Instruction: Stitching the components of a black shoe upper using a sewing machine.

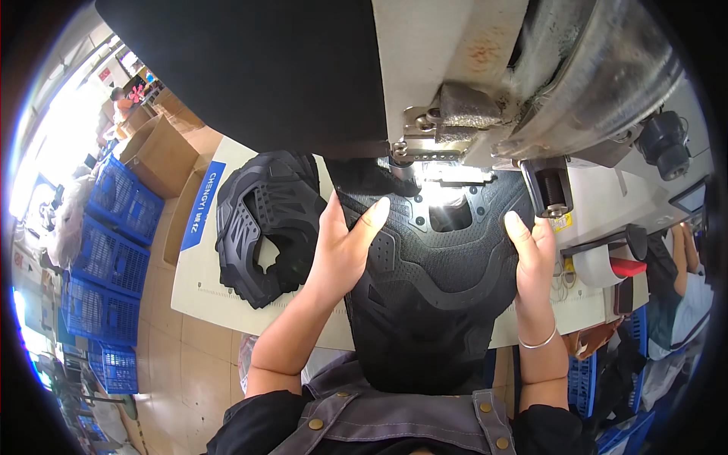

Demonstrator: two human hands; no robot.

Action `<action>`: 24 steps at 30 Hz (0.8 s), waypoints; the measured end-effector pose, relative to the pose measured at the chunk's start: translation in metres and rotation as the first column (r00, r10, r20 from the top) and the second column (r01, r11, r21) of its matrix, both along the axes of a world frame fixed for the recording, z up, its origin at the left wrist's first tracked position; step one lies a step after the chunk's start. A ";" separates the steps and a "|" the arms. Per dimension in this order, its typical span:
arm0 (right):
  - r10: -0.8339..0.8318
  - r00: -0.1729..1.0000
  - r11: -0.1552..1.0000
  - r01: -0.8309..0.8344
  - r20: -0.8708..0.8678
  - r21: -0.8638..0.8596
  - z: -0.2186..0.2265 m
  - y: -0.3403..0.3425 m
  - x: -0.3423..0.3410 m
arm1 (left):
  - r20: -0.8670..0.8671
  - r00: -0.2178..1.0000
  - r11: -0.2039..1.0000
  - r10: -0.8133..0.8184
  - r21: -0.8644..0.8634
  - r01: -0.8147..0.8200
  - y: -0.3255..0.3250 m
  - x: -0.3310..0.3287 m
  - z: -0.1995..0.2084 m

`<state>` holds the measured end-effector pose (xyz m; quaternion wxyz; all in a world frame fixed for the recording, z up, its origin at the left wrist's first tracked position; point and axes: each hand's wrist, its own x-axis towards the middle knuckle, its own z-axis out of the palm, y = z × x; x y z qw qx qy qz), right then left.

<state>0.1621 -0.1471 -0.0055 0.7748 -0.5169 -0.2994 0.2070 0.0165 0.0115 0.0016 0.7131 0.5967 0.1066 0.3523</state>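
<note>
A machine (451, 45) fills twelve o'clock above the pale surface (201, 269); below it sits a black moulded panel (428, 299), with black pieces (292, 197) toward ten. Thumbs uppermost, the left hand's (345, 246) fingers pinch the panel's edge at ten, the right hand's (535, 262) at two.

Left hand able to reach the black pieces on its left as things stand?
Likely yes: nothing visible blocks the left hand from the black pieces, though it'd probably have to release the black panel.

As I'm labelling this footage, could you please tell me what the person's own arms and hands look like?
The left hand and right hand wear no gloves. Black sleeves end above the elbows; a thin silvery bangle circles the right forearm.
</note>
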 end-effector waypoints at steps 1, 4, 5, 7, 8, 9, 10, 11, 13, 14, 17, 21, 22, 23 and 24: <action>-0.005 1.000 1.000 0.005 0.001 -0.018 0.001 0.001 0.002 | 0.000 1.000 1.000 0.019 0.012 -0.019 0.001 0.002 0.000; -0.020 1.000 0.999 0.020 -0.013 -0.034 0.006 0.007 0.004 | 0.013 0.999 0.998 0.044 0.047 -0.045 0.007 0.007 0.002; -0.019 1.000 0.999 0.018 -0.013 -0.034 0.006 0.009 0.005 | 0.026 0.998 0.996 0.050 0.070 -0.052 0.009 0.009 0.002; 0.000 1.000 1.000 0.000 -0.021 -0.018 0.005 0.013 0.010 | 0.021 0.998 0.995 0.057 0.077 -0.059 0.015 0.012 -0.001; 0.000 1.000 1.000 0.000 -0.020 -0.017 0.005 0.015 0.012 | 0.017 0.998 0.994 0.063 0.084 -0.064 0.018 0.014 -0.001; -0.012 1.000 1.000 0.011 -0.007 -0.022 0.006 0.017 0.015 | 0.018 0.998 0.994 0.063 0.085 -0.064 0.018 0.016 0.002; -0.025 1.000 0.999 0.025 0.006 -0.027 0.006 0.019 0.018 | 0.021 0.997 0.995 0.076 0.059 -0.077 0.018 0.019 0.005; -0.028 1.000 0.999 0.028 0.006 -0.027 0.006 0.020 0.020 | 0.024 0.996 0.995 0.088 0.034 -0.089 0.019 0.021 0.008; -0.030 1.000 0.999 0.030 0.004 -0.023 0.006 0.022 0.023 | 0.003 0.996 0.995 0.086 -0.047 -0.085 0.022 0.024 0.009; -0.030 1.000 0.999 0.030 0.003 -0.023 0.006 0.023 0.022 | -0.019 0.996 0.988 0.084 -0.128 -0.086 0.024 0.026 0.009; -0.006 0.999 0.999 0.008 -0.041 0.042 0.011 0.025 0.015 | -0.074 0.997 0.990 0.014 -0.141 -0.024 0.038 0.029 0.009; 0.055 0.997 0.996 -0.058 -0.045 -0.066 0.006 0.008 -0.002 | -0.128 0.987 0.976 0.094 -0.182 -0.117 0.036 0.022 0.010; -0.012 0.996 0.999 0.008 -0.093 -0.045 -0.001 0.007 -0.008 | -0.128 0.989 0.983 0.066 -0.162 -0.087 0.032 0.021 0.011; -0.014 0.996 0.999 0.010 -0.091 -0.047 -0.004 0.005 -0.012 | -0.130 0.991 0.988 0.039 -0.142 -0.058 0.029 0.018 0.011; -0.026 0.996 1.000 0.024 -0.089 -0.017 -0.006 0.003 -0.015 | -0.103 0.994 0.980 0.039 -0.189 -0.058 0.024 0.015 0.010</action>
